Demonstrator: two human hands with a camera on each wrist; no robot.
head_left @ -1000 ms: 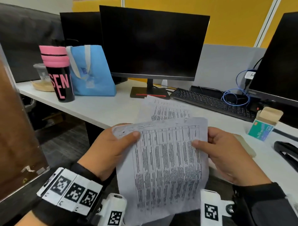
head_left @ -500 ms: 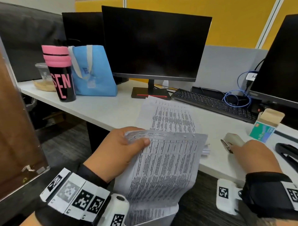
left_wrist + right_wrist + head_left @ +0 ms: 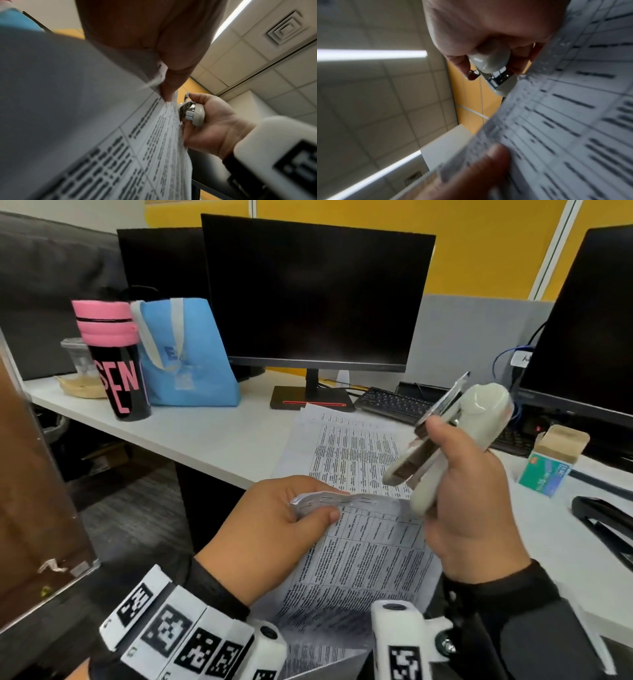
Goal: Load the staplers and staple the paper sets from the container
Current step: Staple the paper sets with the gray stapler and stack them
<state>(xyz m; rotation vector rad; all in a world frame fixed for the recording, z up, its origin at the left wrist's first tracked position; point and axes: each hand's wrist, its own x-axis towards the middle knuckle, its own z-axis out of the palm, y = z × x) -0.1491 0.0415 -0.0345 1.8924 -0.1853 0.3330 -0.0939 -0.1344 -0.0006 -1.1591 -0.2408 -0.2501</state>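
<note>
Above desk edge [image 3: 219, 440]: left hand [image 3: 270, 539] pinches top edge of paper set [image 3: 359, 570], thumb on top. Right hand [image 3: 469, 508] wrapped round cream stapler [image 3: 442, 446], its mouth agape. Stapling step, probably. Next: slide corner between stapler's halves, squeeze.

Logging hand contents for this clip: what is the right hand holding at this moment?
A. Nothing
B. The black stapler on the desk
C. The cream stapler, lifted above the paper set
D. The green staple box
C: the right hand grips the cream stapler in the air, above the paper set that the left hand pinches at its top corner.
</note>
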